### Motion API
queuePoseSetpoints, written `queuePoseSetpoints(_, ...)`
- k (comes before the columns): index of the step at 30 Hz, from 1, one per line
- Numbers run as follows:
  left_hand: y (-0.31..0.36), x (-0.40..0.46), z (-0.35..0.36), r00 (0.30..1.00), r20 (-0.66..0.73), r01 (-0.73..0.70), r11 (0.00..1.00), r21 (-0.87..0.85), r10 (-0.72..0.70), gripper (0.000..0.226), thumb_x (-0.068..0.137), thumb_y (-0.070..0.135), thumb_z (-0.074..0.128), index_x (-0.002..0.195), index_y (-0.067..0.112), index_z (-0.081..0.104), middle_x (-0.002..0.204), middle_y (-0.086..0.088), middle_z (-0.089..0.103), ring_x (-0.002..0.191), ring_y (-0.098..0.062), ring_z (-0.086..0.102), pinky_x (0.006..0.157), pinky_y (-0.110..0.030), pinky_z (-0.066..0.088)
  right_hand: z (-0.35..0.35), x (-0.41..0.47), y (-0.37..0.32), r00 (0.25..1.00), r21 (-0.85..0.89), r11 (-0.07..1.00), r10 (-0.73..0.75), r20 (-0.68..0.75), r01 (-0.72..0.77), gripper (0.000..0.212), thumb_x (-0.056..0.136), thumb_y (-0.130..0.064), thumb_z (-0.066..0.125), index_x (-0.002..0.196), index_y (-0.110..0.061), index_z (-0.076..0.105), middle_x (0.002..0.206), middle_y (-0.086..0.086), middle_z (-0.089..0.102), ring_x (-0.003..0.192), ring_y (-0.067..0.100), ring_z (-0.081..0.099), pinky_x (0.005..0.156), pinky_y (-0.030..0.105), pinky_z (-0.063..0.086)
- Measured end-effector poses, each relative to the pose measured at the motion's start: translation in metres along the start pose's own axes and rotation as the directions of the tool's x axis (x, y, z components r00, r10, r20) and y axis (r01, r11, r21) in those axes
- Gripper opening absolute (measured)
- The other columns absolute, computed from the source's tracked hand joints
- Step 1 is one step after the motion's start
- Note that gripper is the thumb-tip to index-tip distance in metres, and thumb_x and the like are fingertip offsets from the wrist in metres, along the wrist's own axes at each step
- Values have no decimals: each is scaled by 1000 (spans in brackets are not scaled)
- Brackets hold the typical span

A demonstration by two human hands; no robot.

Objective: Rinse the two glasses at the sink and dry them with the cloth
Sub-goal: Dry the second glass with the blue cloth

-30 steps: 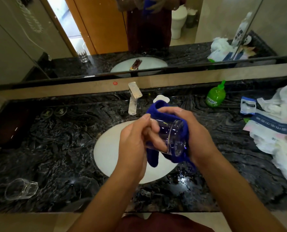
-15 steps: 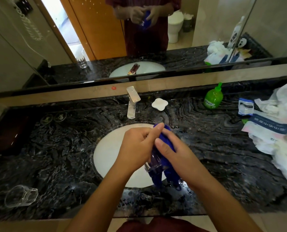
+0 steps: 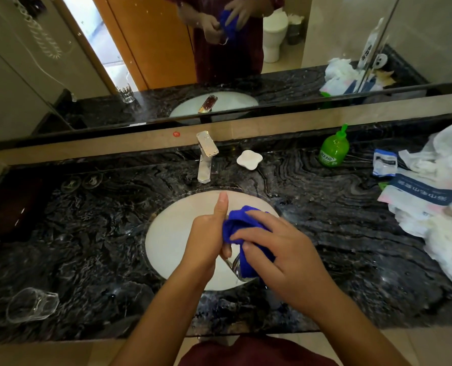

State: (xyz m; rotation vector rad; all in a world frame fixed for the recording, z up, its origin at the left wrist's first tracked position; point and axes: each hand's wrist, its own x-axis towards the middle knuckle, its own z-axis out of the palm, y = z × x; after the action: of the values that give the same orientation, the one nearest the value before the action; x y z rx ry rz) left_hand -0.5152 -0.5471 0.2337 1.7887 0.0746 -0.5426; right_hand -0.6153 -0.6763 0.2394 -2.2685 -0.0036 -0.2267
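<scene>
No legible text; packet point(image 3: 425, 192) print blurred.

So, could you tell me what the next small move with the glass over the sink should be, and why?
Probably keep turning the glass against the blue cloth: the left hand grips it over the sink while the right hand presses cloth into it. The other glass already lies on the counter.

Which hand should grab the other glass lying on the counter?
Probably the left hand. The other glass lies on its side at the left, nearer that hand, while the right hand is busy holding the blue cloth.
</scene>
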Motion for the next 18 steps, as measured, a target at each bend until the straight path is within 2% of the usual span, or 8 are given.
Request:
queuePoseSetpoints(2,-3,0,1,1000,-23,12,998,-67,-14,74,98,64,43,49,11,60,47,-9,52,41,-18,47,43,-25,40,-3,-3,-3,997,-44,996,-73,-19,72,29,90,-35,47,101,-38,74,133,-20,59,113,13,57,93,29,46)
queuePoseSetpoints(4,-5,0,3,998,-54,11,995,-99,-17,75,101,60,43,42,17,63,48,-11,53,43,-17,50,47,-22,45,-8,-4,1,996,43,995,-86,-36,87,26,84,-29,50,89,-34,75,126,-20,63,109,12,59,92,27,45)
queuePoseSetpoints(7,-2,0,2,997,-73,-40,995,-95,33,82,102,58,41,35,17,59,41,-15,44,45,-18,49,67,-27,46,-18,-8,18,997,333,942,-14,-77,39,27,78,-23,52,79,-28,78,119,-17,68,113,12,63,95,19,43)
queuePoseSetpoints(10,4,2,-3,993,-55,-114,984,-139,107,74,100,59,43,44,15,64,40,-17,44,40,-18,45,67,-30,45,-22,-7,35,980,621,779,179,-86,-88,28,83,-22,53,78,-26,80,109,-9,74,106,14,67,92,22,46)
queuePoseSetpoints(12,10,0,-3,984,29,-170,974,-147,176,72,95,65,44,52,12,67,33,-12,39,36,-19,39,57,-24,43,-19,-3,41,945,705,670,326,3,-233,34,83,-41,51,83,-23,80,104,0,75,100,28,68,89,35,50)
queuePoseSetpoints(14,16,-4,0,958,129,-237,959,-155,257,73,91,69,45,56,9,69,31,-9,39,35,-20,38,55,-20,44,-14,0,39,908,673,642,403,112,-368,44,80,-57,50,92,-26,79,105,3,76,101,34,69,92,46,52)
queuePoseSetpoints(15,18,-6,3,939,174,-270,950,-158,296,72,90,68,46,57,7,68,31,-8,40,33,-19,39,55,-18,45,-11,2,36,905,670,631,397,156,-392,42,83,-58,52,97,-27,77,106,4,76,100,31,70,92,47,53)
queuePoseSetpoints(18,22,-10,14,876,257,-382,913,-145,408,63,97,51,52,59,3,66,33,-3,47,29,-13,45,44,-20,42,-6,4,23,911,736,538,276,307,-411,41,91,-50,54,106,-17,75,104,9,77,96,20,74,87,31,58)
